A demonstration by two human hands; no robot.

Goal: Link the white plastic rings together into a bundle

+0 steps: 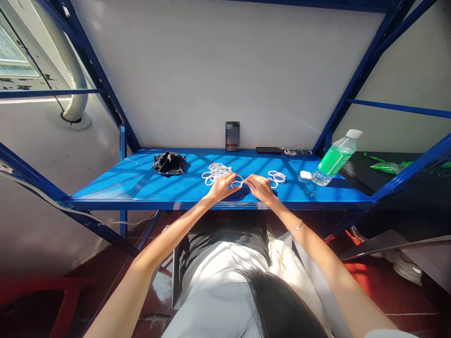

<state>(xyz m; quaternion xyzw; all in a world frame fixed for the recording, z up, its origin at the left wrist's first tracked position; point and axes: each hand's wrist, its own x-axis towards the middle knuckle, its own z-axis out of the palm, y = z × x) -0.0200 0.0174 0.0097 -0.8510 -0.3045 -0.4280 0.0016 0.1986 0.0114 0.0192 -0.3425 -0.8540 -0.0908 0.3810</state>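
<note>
Both hands meet just above the front of the blue table (116,185). Between them is a white loop (239,180), thin and round like a hair tie, pinched by the fingertips of my left hand (221,188) on one side and my right hand (261,188) on the other. A heap of similar white loops (215,172) lies right behind my left hand. Beyond my right hand sits a smaller group of white loops (277,177). My fingers partly cover the held loop.
A crumpled black plastic bag (169,163) rests to the left. At the back are an upright dark device (232,136), a black phone (268,150) and a coiled cable (296,151). A white earphone case (305,175) and a green-labelled bottle (336,158) stand right. Blue frame posts flank the table.
</note>
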